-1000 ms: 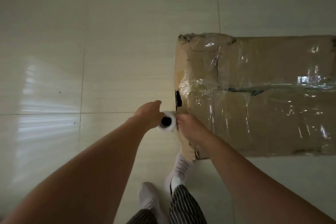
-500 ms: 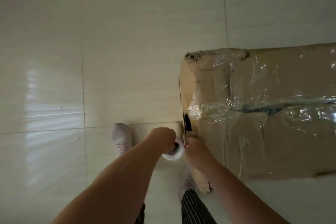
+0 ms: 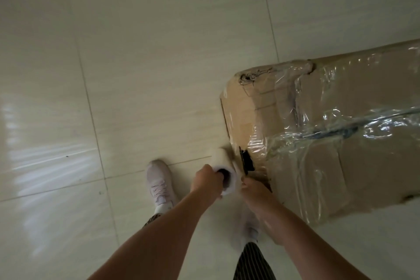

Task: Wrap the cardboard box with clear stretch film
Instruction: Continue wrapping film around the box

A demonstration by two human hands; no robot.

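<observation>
A large brown cardboard box [image 3: 354,179] lies on the floor at the right, partly covered in shiny clear film [image 3: 341,125]; its near end has a torn dark hole. A white roll of stretch film [image 3: 223,162] stands beside that end. My left hand [image 3: 206,182] grips the roll at its top, fingers in the core. My right hand [image 3: 253,188] is closed on the other side of the roll, against the box's lower corner, where the film meets the cardboard.
Pale glossy floor tiles [image 3: 136,75] spread all around, with window glare at the left. My left shoe [image 3: 160,183] is planted left of the roll; striped trouser legs [image 3: 252,263] and the other foot show below my arms.
The view has swung so the box sits lower and tilted at the right. My left foot has stepped forward. Both hands stay on the roll at the box's end.
</observation>
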